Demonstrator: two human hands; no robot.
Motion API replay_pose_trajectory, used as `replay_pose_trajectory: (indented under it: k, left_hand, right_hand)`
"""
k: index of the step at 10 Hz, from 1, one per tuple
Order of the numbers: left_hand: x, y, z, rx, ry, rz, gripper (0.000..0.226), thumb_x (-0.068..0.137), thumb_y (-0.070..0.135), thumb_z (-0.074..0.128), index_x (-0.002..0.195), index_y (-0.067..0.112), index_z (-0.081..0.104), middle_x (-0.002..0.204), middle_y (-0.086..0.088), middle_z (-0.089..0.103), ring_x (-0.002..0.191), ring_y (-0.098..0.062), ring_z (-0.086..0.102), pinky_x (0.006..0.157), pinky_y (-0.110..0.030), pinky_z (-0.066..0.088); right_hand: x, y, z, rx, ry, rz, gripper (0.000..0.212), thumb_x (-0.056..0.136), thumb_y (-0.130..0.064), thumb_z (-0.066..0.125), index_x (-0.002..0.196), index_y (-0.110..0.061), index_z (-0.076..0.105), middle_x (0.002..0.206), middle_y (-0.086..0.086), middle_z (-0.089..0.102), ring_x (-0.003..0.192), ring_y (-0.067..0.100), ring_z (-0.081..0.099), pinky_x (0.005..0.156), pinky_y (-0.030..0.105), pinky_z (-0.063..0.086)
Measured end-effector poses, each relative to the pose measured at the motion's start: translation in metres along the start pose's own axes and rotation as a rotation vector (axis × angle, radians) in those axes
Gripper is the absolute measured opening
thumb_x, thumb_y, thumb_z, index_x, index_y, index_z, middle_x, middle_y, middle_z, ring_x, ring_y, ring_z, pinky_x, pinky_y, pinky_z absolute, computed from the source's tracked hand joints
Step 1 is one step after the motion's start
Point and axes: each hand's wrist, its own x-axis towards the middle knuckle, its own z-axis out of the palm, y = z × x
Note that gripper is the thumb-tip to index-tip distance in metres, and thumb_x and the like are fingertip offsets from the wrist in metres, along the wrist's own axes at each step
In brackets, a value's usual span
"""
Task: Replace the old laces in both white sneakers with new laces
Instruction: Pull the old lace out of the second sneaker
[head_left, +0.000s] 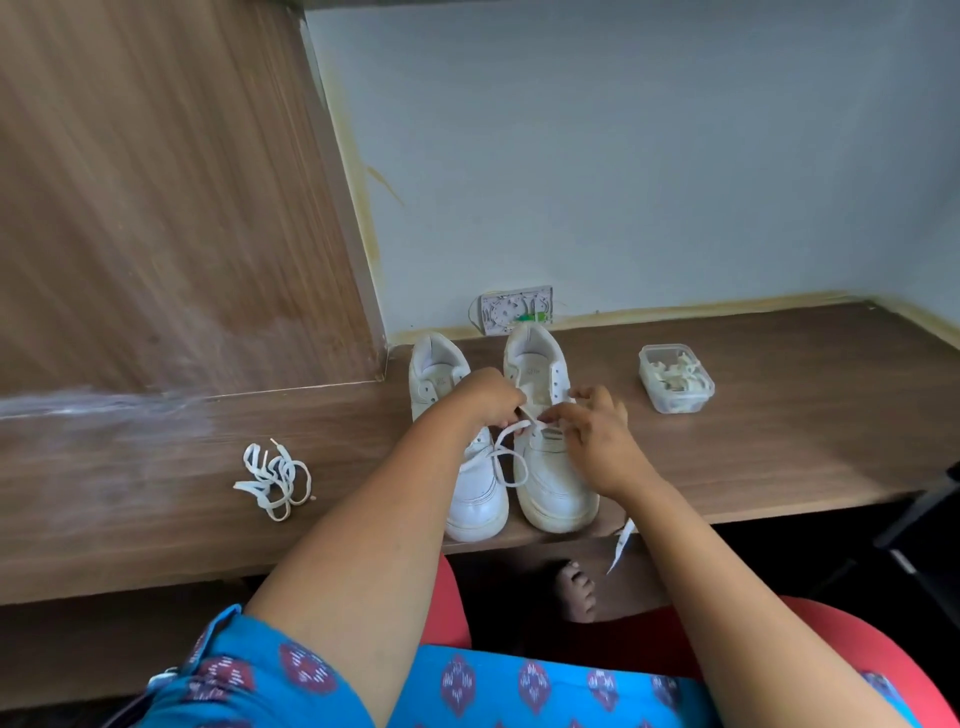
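Observation:
Two white sneakers stand side by side on the wooden desk (779, 415), toes toward me: the left sneaker (475, 499) and the right sneaker (553, 483). My left hand (491, 397) and my right hand (597, 431) meet over the right sneaker's eyelets, each pinching a white lace (506, 457). The lace loops down between the two shoes. One end of it hangs over the desk's front edge (623, 543). A loose tangle of white laces (275, 480) lies on the desk to the left.
A clear plastic box (675, 379) with pale laces inside sits to the right of the shoes. A small white device (514, 309) leans against the blue wall behind them. A wooden side panel (156, 208) rises on the left. My knees are under the desk.

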Motion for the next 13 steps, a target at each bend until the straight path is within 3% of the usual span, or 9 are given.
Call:
replay_pose_trajectory:
  k: [2,3,4,5,6,8,10,11,13]
  left_hand:
    - [0.003,0.000,-0.001,0.084,-0.034,0.021,0.021,0.098,0.016,0.049,0.093,0.003,0.063,0.099,-0.008,0.071,0.090,-0.019,0.059,0.073,-0.029,0.045]
    - [0.006,0.000,-0.002,0.125,-0.041,0.020,0.024,0.097,0.015,0.049,0.105,-0.002,0.065,0.106,-0.009,0.073,0.094,-0.021,0.061,0.078,-0.030,0.046]
    - [0.008,-0.001,-0.002,0.127,-0.058,0.016,0.022,0.099,0.015,0.048,0.103,0.000,0.063,0.108,-0.011,0.072,0.093,-0.021,0.060,0.070,-0.029,0.044]
    - [0.010,-0.002,-0.002,0.155,-0.059,0.024,0.024,0.097,0.015,0.049,0.103,-0.003,0.064,0.105,-0.011,0.073,0.099,-0.024,0.062,0.082,-0.033,0.048]
    - [0.008,-0.003,-0.002,0.146,-0.042,0.047,0.021,0.097,0.016,0.047,0.097,0.003,0.063,0.100,-0.009,0.075,0.091,-0.020,0.059,0.075,-0.028,0.045]
    - [0.010,-0.004,-0.001,0.177,-0.020,0.055,0.024,0.093,0.018,0.051,0.096,0.003,0.069,0.092,-0.005,0.076,0.089,-0.022,0.061,0.080,-0.032,0.047]
    - [0.016,-0.006,-0.002,0.185,-0.011,0.058,0.026,0.092,0.019,0.053,0.099,0.002,0.071,0.100,-0.011,0.074,0.083,-0.020,0.058,0.072,-0.029,0.042]
    - [0.018,-0.006,-0.002,0.203,-0.024,0.057,0.027,0.092,0.020,0.053,0.099,0.002,0.072,0.099,-0.011,0.074,0.083,-0.020,0.058,0.075,-0.030,0.044]
    - [0.016,-0.007,0.001,0.205,0.004,0.071,0.030,0.090,0.024,0.051,0.097,0.002,0.071,0.097,-0.012,0.074,0.079,-0.023,0.059,0.070,-0.031,0.043]
  right_hand:
    - [0.016,-0.008,-0.011,0.374,-0.145,0.217,0.028,0.093,-0.002,0.043,0.092,-0.016,0.067,0.117,-0.004,0.041,0.106,0.015,0.041,0.091,0.021,0.036]
    - [0.014,-0.005,-0.023,1.142,-0.163,0.426,0.030,0.081,0.014,0.039,0.072,-0.011,0.055,0.078,0.005,0.055,0.073,0.017,0.051,0.063,0.019,0.043]
    - [0.010,0.010,-0.036,1.784,-0.034,0.568,0.018,0.051,0.000,0.060,0.065,-0.011,0.059,0.072,0.003,0.058,0.075,0.020,0.054,0.085,0.029,0.044]
    - [0.010,0.007,-0.037,1.488,0.246,0.571,0.018,0.077,-0.021,0.064,0.064,-0.015,0.053,0.072,0.002,0.051,0.069,0.017,0.050,0.076,0.033,0.043]
    - [0.012,0.008,-0.024,0.203,0.416,0.192,0.028,0.085,-0.050,0.062,0.096,-0.024,0.059,0.103,0.002,0.049,0.095,0.018,0.044,0.083,0.036,0.038]
    - [0.008,-0.003,0.005,-0.121,0.140,-0.073,0.010,0.091,-0.035,0.060,0.097,-0.031,0.068,0.140,-0.004,0.040,0.128,0.026,0.027,0.099,0.049,0.028]
    - [0.012,-0.004,-0.057,1.959,0.181,0.336,0.028,0.090,-0.015,0.047,0.070,-0.017,0.068,0.079,-0.002,0.062,0.076,0.014,0.061,0.084,0.030,0.047]
    - [0.009,-0.004,-0.066,1.671,0.118,0.340,0.022,0.095,-0.016,0.040,0.076,-0.018,0.049,0.053,-0.008,0.041,0.046,0.008,0.036,0.050,0.020,0.040]
    - [0.006,-0.004,-0.011,-0.056,0.063,-0.114,0.019,0.090,-0.039,0.063,0.101,-0.025,0.068,0.088,-0.006,0.059,0.074,0.015,0.060,0.062,0.028,0.044]
